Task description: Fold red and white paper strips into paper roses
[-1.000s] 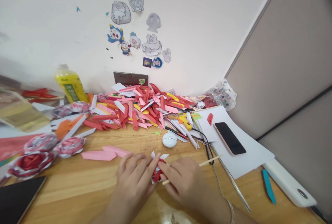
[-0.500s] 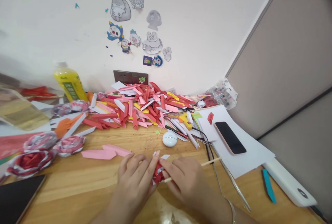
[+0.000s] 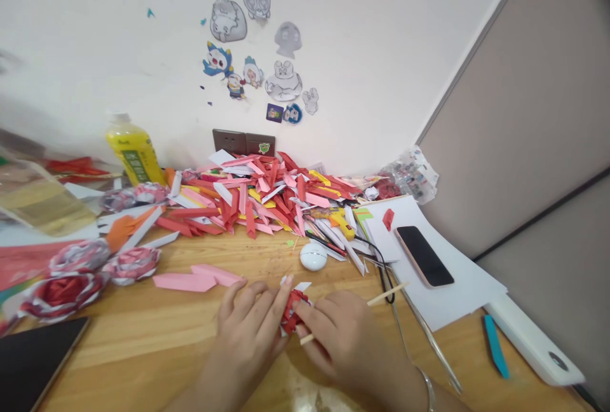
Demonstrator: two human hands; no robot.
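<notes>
A small red and white folded-paper piece [image 3: 291, 311] sits between my two hands, low in the middle of the view. Around its left side close the fingers of my left hand [image 3: 250, 323], the index finger stretched along it. My right hand [image 3: 336, 332] presses its fingertips on the right side of the piece and also grips a thin wooden stick [image 3: 388, 294], whose tip shows below the index finger. Two pink folded strips [image 3: 185, 281] lie left of my left hand. A white rounded case [image 3: 313, 257] stands just beyond the hands.
A heap of red, pink, white and yellow folded strips [image 3: 257, 196] lies by the wall. Paper roses [image 3: 61, 294], a yellow bottle [image 3: 134, 151] and a dark tablet [image 3: 38, 361] are at left; a glue gun [image 3: 342, 224], phone [image 3: 424, 255] and teal strip [image 3: 496, 345] at right.
My right index finger has shifted, so more of the red paper shows. The stick has tilted more steeply, its far end a little higher. The view has moved slightly.
</notes>
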